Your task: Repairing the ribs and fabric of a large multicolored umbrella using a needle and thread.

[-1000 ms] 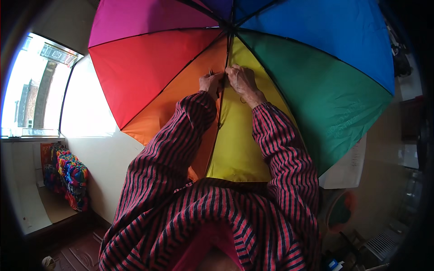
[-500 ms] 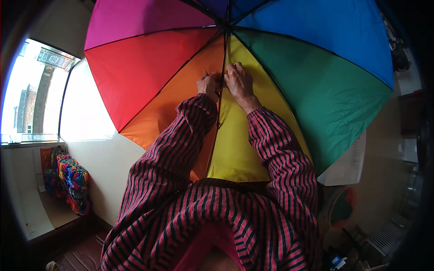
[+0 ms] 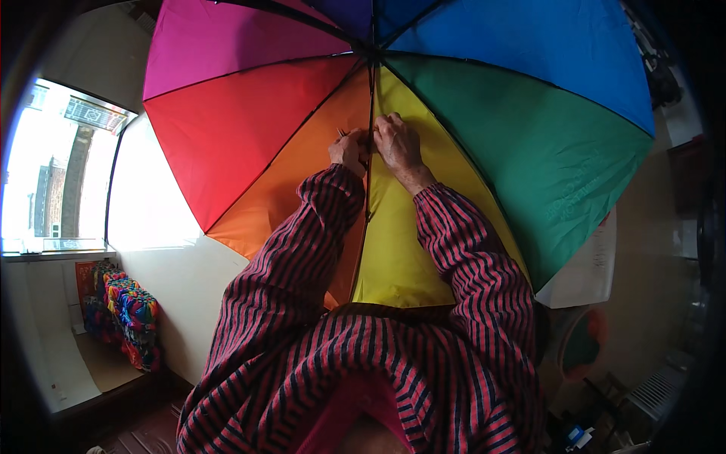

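Note:
A multicoloured umbrella (image 3: 514,144) stands spread open, its inside facing me, with dark ribs meeting at a hub (image 3: 370,54). One rib (image 3: 370,189) runs down between the orange panel (image 3: 302,163) and the yellow panel (image 3: 412,257). Just left of this rib, my left hand (image 3: 349,150) is closed, and a short thin tip (image 3: 342,133) pokes up from its fingers. My right hand (image 3: 397,144) is closed too, its knuckles up in front of the yellow panel. Its fingertips are beside the rib, turned away and hidden. Whatever either hand pinches cannot be made out.
Bundles of colourful tassel-like material (image 3: 130,306) are at the left, below a bright window (image 3: 64,170). A white sheet (image 3: 586,265) shows past the green panel. Lower right are a round red-rimmed thing (image 3: 584,344) and a slatted grey piece (image 3: 659,392).
The view has shifted slightly, so the umbrella and both hands sit a little lower. Both hands keep their closed poses at the same rib.

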Tool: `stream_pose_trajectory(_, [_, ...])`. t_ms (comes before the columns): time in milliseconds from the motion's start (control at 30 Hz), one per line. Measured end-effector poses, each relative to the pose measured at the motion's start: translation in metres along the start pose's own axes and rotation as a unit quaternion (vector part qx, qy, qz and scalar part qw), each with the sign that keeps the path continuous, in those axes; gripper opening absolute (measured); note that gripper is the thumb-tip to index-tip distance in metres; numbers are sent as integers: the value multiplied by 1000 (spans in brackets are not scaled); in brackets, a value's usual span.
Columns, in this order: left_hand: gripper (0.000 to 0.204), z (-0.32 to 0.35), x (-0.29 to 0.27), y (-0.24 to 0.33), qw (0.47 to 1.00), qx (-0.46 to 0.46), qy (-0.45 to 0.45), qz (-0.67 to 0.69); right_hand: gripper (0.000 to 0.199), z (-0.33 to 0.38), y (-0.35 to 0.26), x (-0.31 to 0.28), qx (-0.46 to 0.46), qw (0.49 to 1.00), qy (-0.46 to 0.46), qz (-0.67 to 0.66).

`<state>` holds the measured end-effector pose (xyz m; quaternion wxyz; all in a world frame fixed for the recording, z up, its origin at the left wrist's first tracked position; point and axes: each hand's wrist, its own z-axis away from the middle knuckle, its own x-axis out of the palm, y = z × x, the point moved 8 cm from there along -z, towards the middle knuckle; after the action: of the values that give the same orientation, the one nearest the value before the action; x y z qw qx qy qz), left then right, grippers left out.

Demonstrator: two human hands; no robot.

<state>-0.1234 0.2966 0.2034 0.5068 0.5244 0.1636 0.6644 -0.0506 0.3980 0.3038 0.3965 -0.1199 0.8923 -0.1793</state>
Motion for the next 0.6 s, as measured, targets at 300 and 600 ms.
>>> stream_pose_trajectory(300, [13, 22, 13, 12, 989, 44, -29, -140, 7, -3, 22, 4, -48, 998, -4, -45])
stream_pose_trajectory(600, [24, 18, 6, 30, 888, 312, -19, -338, 11, 17, 66, -61, 359, 706, 240, -561])
